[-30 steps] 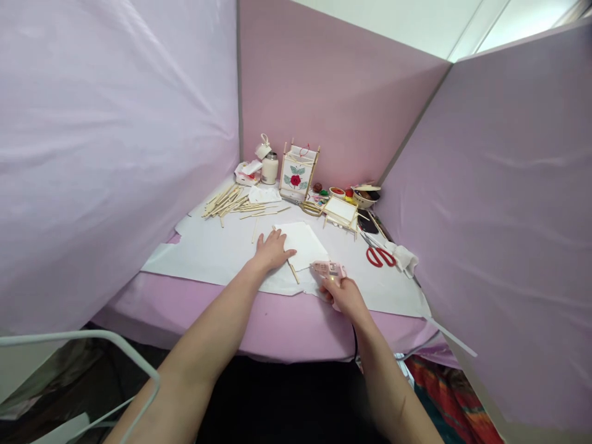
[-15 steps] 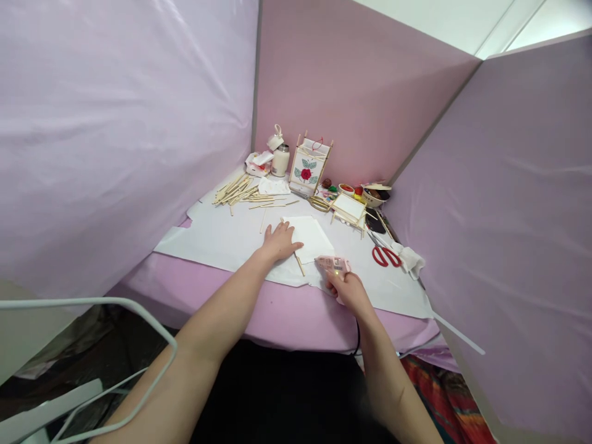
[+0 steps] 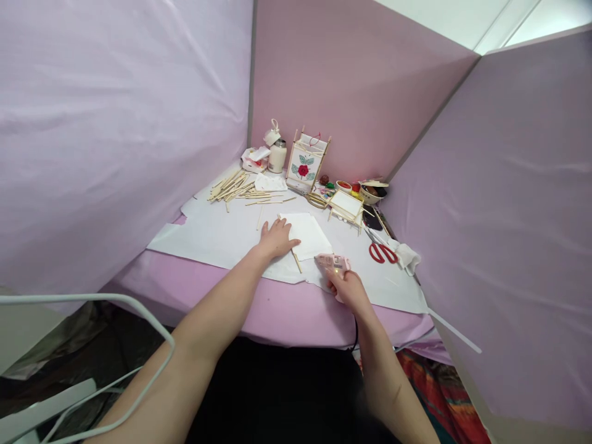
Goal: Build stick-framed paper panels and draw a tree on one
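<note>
My left hand (image 3: 276, 238) lies flat with its fingers spread, pressing on a thin wooden stick (image 3: 296, 261) along the left edge of a white paper sheet (image 3: 309, 237). Most of the stick is hidden under the hand. In my right hand (image 3: 346, 285) is a pink glue gun (image 3: 333, 263), my fingers wrapped round its handle. The gun's nozzle points left, near the sheet's lower edge; whether it touches the paper I cannot tell.
Behind lie a pile of sticks (image 3: 234, 187), a gold-handled pair of scissors (image 3: 317, 200) and a lantern frame with a rose picture (image 3: 303, 169). To the right are small stick frames (image 3: 346, 203) and red-handled scissors (image 3: 383, 253). A cream bottle (image 3: 277, 156) stands at the back.
The view has shifted slightly, moving everything a little left and up in the picture. Both hands, the glue gun and the paper keep nearly the same places relative to each other.
</note>
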### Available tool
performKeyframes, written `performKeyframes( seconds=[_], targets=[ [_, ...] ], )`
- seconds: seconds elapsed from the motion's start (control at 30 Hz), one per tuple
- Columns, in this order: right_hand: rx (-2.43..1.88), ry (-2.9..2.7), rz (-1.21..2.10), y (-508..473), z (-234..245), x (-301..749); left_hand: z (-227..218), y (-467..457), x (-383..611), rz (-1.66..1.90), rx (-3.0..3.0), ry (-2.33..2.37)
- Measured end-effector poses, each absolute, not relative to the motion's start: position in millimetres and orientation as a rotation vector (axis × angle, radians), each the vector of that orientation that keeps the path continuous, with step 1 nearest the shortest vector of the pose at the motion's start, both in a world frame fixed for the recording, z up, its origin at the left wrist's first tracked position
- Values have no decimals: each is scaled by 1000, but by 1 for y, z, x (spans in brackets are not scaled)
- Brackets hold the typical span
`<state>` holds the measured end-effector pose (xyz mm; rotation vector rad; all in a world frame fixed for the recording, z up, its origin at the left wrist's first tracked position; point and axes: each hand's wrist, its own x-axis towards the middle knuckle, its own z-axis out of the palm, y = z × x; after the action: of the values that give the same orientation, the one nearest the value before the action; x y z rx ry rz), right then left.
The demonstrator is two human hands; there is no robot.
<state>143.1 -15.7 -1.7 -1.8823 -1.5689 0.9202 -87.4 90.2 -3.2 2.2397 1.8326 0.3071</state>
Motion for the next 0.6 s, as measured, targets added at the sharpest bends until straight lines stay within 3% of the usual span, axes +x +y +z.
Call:
performKeyframes(
  seconds=[0.6],
  targets=[
    [-1914,-1539,861,-12,5,156,-6,93,-88,315,2258,1812]
  ],
)
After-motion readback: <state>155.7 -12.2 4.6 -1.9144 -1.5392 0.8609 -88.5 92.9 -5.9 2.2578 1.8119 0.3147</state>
